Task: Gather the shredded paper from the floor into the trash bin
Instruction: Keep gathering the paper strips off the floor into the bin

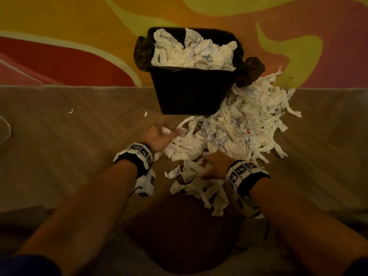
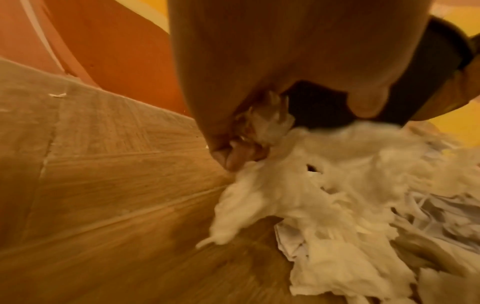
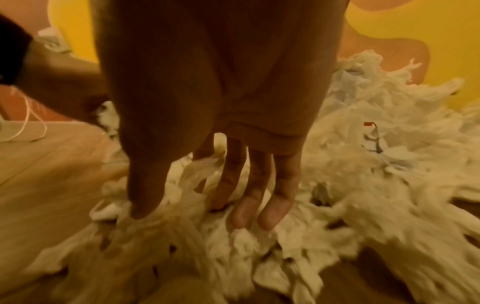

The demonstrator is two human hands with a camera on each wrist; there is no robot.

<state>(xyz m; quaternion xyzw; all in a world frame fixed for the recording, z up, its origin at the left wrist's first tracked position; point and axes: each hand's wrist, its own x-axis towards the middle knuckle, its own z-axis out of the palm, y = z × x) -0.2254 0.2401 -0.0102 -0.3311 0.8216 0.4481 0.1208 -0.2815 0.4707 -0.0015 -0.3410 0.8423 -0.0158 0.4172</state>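
Shredded paper lies in a wide loose heap on the wooden floor, spreading from just beside the right front corner of the trash bin back toward our knees. The bin stands against the painted wall and is already packed to the rim with crumpled paper, its dark liner flopping over both sides.

Our left hand sits at the heap's left edge; the left wrist view shows its fingers curled round a tuft of strips. Our right hand is laid on the near part of the heap with fingers straight and slightly spread, fingertips pressing into the paper and closed on nothing. The two hands are apart, with a band of shreds between them.

We judge the scoop to be at its start, and most of the floor paper is not yet gathered. The main risk is the bin itself: it looks so full that another armful may slide off the top and fall back down, unless we press the contents first. The strips are light and tangled, so a loose lift between two separated hands would probably shed trailing pieces along the way. A few stray scraps lie well apart on the left and could easily be missed. The overhanging liner might also catch our wrists and tip the bin.
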